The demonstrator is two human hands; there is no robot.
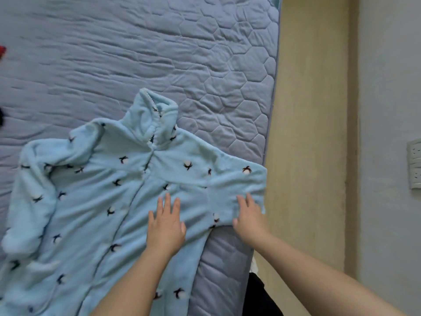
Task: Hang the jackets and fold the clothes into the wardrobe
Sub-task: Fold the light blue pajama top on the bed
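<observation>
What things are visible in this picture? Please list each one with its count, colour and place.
fleece jacket: one, light blue with small dark-and-white figures, spread on the bed, collar pointing away from the person
bed cover: one, grey-blue, quilted, under the jacket
red item: one, red, left edge, mostly cut off
panel: one, beige, right of the bed
wall: one, grey, far right
socket plate: one, pale, on the wall, right edge
black item: one, black, bottom, beside the bed; unclear what it is
left hand: one, flat on the jacket's front
right hand: one, flat on the jacket's sleeve, near the bed's edge
</observation>
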